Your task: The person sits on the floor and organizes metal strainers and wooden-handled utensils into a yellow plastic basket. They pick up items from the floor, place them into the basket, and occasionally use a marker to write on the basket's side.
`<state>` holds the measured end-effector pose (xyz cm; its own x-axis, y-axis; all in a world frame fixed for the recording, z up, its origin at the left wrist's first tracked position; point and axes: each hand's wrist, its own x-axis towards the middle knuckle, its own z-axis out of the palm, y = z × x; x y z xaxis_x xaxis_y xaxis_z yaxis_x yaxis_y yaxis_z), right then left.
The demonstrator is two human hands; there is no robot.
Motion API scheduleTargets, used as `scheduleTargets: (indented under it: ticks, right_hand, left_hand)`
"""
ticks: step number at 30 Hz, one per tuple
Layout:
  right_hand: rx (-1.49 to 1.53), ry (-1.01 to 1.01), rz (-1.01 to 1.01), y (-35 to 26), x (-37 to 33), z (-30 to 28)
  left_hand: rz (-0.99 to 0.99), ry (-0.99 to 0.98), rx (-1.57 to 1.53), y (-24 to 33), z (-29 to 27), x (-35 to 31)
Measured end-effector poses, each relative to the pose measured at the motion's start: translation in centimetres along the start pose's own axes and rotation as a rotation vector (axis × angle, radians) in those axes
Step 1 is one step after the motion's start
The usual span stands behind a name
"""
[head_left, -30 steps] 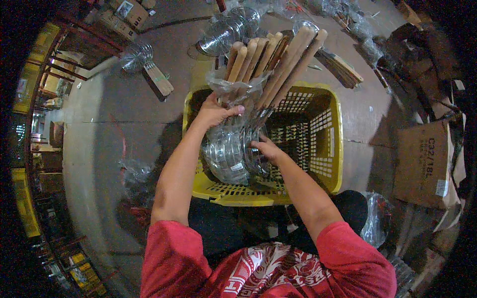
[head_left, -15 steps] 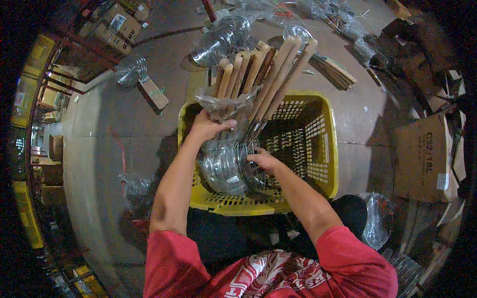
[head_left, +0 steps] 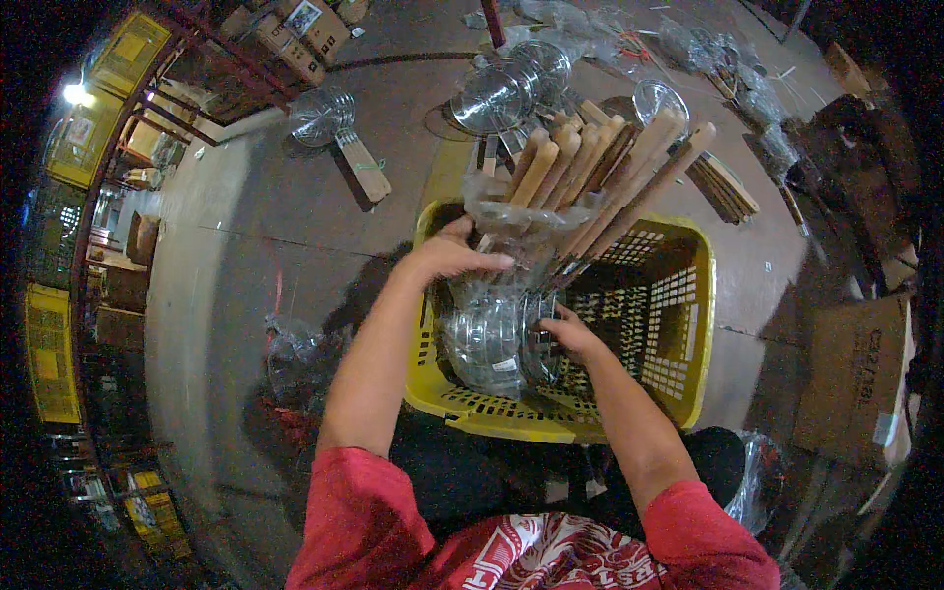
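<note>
A clear plastic bag (head_left: 482, 339) stands in the left part of a yellow slatted basket (head_left: 700, 339). It wraps a stack of round metal strainers whose flat wooden handles (head_left: 565, 162) point up and away. My left hand (head_left: 447, 254) is round the bag's left side below its open mouth, thumb stretched across the plastic and fingers partly hidden. Just right of the bag, more metal strainers (head_left: 539, 344) stand on edge, and my right hand (head_left: 573, 332) grips their rims. Two longer wooden handles (head_left: 654, 167) lean up to the right, outside the bag.
Loose strainers (head_left: 323, 116) lie on the floor at the far left, with another pile (head_left: 501, 93) beyond the basket and a handle stack (head_left: 723, 187) at far right. Crumpled plastic (head_left: 300, 354) is left of the basket. A cardboard box (head_left: 854, 379) stands at right.
The whole view has swung, so everything sits further right and lower. My left hand's grip on the bag has loosened a little, its thumb stretched further out. My right hand keeps hold of the strainers.
</note>
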<state>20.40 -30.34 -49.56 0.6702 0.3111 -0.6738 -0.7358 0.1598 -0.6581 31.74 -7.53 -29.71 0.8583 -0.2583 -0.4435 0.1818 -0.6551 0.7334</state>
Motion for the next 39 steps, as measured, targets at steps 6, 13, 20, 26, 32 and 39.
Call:
scheduleTargets:
  ticks: [6, 13, 20, 26, 32, 39]
  right_hand:
    - [-0.143, -0.009, -0.120, -1.0, -0.7, 0.1]
    - [-0.132, 0.035, -0.150, -0.9, -1.0, 1.3]
    - [-0.398, 0.058, 0.095, -0.4, -2.6, 0.4]
    - [-0.415, 0.081, 0.256, -1.1, -5.7, 0.5]
    - [-0.425, 0.116, 0.360, -1.5, -7.8, 0.8]
    - [-0.409, 0.157, 0.384, -1.2, -8.3, 1.3]
  left_hand:
    - [-0.021, 0.322, -0.442, -6.7, -7.8, 1.4]
    - [-0.403, 0.546, -0.241, -20.3, -9.4, 8.2]
    - [-0.411, 0.723, -0.020, -34.5, -10.5, 20.0]
    - [-0.380, 0.700, 0.070, -37.4, -13.8, 24.0]
    - [-0.349, 0.636, -0.070, -36.4, -16.2, 25.3]
    - [-0.376, 0.721, -0.052, -43.0, -18.3, 27.4]
